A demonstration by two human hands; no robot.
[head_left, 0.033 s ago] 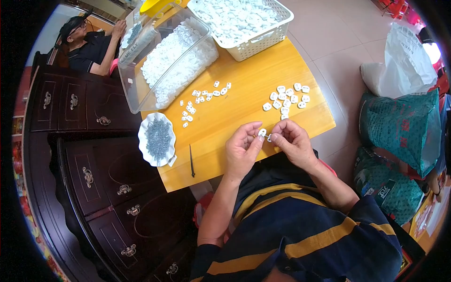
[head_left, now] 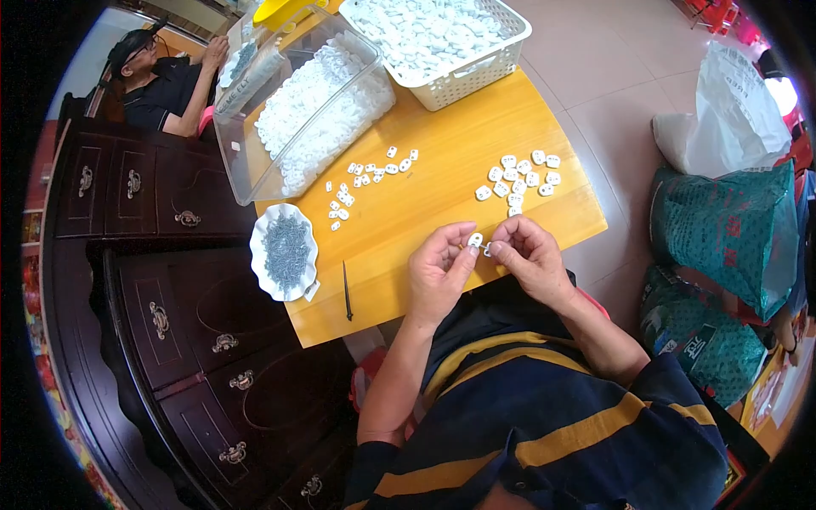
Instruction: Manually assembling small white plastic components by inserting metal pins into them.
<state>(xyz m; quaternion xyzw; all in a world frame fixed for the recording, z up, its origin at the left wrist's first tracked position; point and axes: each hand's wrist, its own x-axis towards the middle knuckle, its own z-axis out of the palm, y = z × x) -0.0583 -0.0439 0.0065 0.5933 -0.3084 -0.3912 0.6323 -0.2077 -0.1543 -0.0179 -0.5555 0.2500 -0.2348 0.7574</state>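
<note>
Near the table's front edge, my left hand (head_left: 438, 270) pinches a small white plastic piece with holes (head_left: 475, 240) between thumb and finger. Close against it, my right hand (head_left: 535, 262) is closed on a smaller white piece (head_left: 488, 249), mostly covered by the fingertips. Whether the two pieces touch is too small to tell. Just beyond my hands sits a cluster of white pieces with dark holes (head_left: 532, 179). More small white pieces (head_left: 391, 169) are scattered further left. A fluted white dish (head_left: 257, 270) holds thin grey metal bits (head_left: 287, 248), and a slim black pointed tool (head_left: 347, 293) lies beside it.
A clear bin (head_left: 245, 180) and a white perforated basket (head_left: 463, 87), both full of white parts, stand at the table's far side. Dark drawers (head_left: 161, 319) border the left. Green bags (head_left: 722, 234) fill the right. Another person (head_left: 161, 89) sits at far left.
</note>
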